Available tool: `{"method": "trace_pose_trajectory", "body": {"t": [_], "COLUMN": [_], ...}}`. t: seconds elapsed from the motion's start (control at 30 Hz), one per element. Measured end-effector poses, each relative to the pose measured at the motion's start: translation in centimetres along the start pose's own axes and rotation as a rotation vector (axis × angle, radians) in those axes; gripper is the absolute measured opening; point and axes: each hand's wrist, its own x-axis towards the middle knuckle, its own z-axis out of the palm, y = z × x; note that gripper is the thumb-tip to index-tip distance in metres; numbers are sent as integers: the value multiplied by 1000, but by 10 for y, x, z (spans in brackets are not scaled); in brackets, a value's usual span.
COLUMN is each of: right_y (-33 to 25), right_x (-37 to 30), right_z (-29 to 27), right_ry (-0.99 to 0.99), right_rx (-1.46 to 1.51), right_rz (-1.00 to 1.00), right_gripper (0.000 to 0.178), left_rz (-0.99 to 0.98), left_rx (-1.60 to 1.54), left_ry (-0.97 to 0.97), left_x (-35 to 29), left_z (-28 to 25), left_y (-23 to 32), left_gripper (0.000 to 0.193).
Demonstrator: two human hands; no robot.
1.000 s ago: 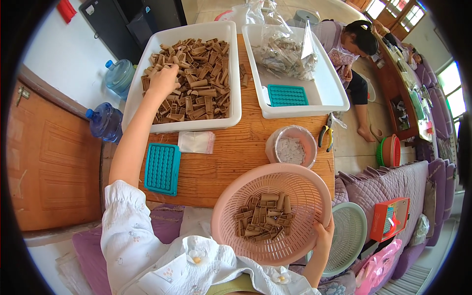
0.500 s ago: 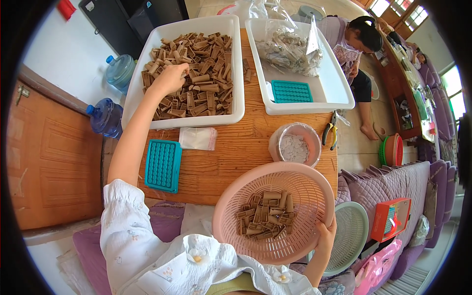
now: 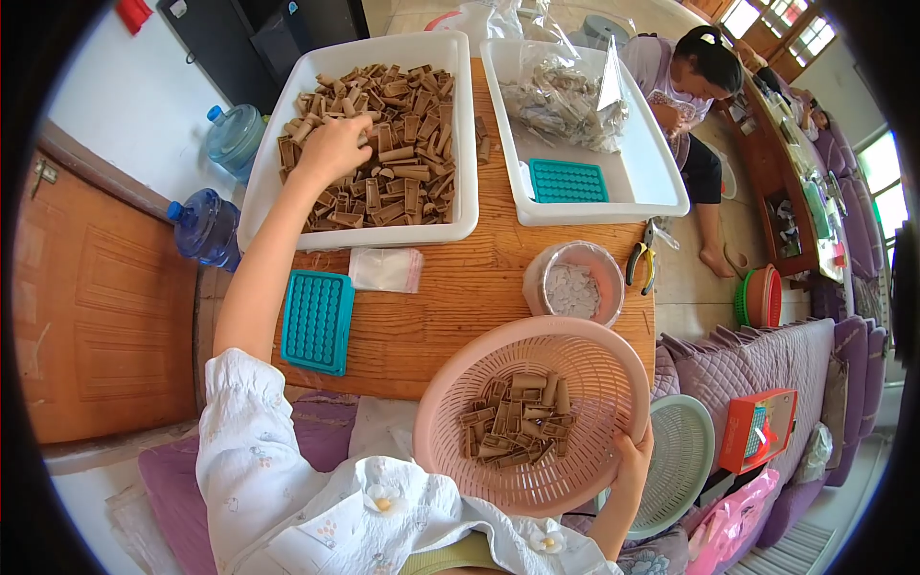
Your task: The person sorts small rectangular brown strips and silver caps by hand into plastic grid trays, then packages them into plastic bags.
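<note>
My left hand [image 3: 335, 151] reaches into a white bin [image 3: 462, 192] heaped with small brown trough-shaped pieces [image 3: 407, 192]. Its fingers and thumb curl together over the pile; whatever lies between them is mostly hidden. At the lower right, my right hand [image 3: 632, 462] is closed on the rim of a pink slotted basket [image 3: 628, 383], which tilts in front of my body just past the table's near edge. A small heap of the same brown pieces [image 3: 517, 422] lies in the bottom of this basket.
On the wooden table [image 3: 431, 326] are a teal tray [image 3: 317, 323], clear bags [image 3: 385, 269], a tub of white bits [image 3: 574, 290] and pliers [image 3: 640, 261]. A second white bin [image 3: 637, 205] holds bagged material. A co-worker [image 3: 704, 77] sits beyond it. A green basket [image 3: 682, 450] stands right.
My left hand has shifted slightly over the brown pieces, its thumb and fingers now more spread. My right hand and the pink basket have hardly moved.
</note>
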Motion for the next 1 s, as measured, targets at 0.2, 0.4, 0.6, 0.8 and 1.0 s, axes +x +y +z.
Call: {"method": "trace_pose_trajectory", "body": {"t": [0.2,0.4,0.6,0.8,1.0], "right_y": [0,3,-3,4,4], "right_x": [-1,1,-1,0,-2], "right_z": [1,-1,6,-1,-2], "right_ry": [-3,-2,-37,-20,-21], "right_rx": [4,-23,26,26,30], "right_rz": [-10,-23,-24,-31,-49], "right_gripper": [45,46,48,46,44], "left_rz": [-16,43,959,943,217], "left_rx": [-31,-730,-414,-710,-174], "left_ry": [270,108,-311,-89,258], "left_x": [-18,-70,-190,-176,-42], "left_z": [-36,-78,-35,-27,-16], "left_y": [-19,46,186,183,92], "left_gripper": [22,21,38,57,25]}}
